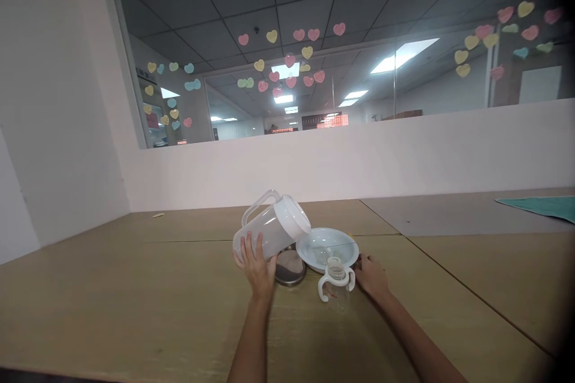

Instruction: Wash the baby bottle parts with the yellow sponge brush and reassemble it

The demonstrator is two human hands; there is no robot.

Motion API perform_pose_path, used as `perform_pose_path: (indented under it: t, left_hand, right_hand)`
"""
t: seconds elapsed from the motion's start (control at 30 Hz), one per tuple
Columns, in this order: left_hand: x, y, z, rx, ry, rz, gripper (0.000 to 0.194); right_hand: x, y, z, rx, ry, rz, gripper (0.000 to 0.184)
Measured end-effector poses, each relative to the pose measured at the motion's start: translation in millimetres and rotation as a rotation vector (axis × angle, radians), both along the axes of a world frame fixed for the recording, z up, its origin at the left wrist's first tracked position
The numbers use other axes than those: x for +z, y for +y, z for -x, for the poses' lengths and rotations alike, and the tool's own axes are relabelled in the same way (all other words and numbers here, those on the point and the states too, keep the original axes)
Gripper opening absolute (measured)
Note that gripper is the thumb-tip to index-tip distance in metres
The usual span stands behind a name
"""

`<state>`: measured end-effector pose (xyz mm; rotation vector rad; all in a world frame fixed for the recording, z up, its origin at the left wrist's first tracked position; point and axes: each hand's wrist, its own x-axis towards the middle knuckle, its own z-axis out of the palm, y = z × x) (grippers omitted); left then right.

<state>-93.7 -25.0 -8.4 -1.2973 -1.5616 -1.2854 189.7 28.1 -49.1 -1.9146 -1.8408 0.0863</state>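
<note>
My left hand (256, 263) grips a translucent plastic pitcher (265, 233) with a white lid, its fingers spread around the body. The pitcher is tilted to the right, its lid end at the left rim of a white bowl (302, 245). At the bowl's right side, my right hand (372, 275) is closed, its curled fingertips against the bowl's edge and partly hidden. A clear baby bottle (338, 296) with white handles stands uncapped in front of the bowl. Between my left hand and the bowl lies a round metal dish or lid (290, 267), partly covered by the pitcher.
The wooden table (157, 311) meets a white wall (314, 167) at the back. A green cloth (543, 206) lies at the far right. Near the wall on the left is a small flat scrap (158, 215). Heart-shaped notes stick to the window (359, 0) above.
</note>
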Motion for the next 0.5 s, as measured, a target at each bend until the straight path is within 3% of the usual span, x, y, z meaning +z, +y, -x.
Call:
perform_pose_path:
  t: [0.3, 0.5]
  left_hand:
    - [-1.5, 0.2, -1.4, 0.041, 0.016, 0.034, 0.061]
    - [-4.5, 4.1, 1.8, -0.034, 0.064, 0.057, 0.061]
  right_hand:
    - [-0.6, -0.1, 2.1, -0.022, -0.033, -0.009, 0.031]
    - [1.0, -0.5, 2.8, -0.02, -0.037, -0.005, 0.032]
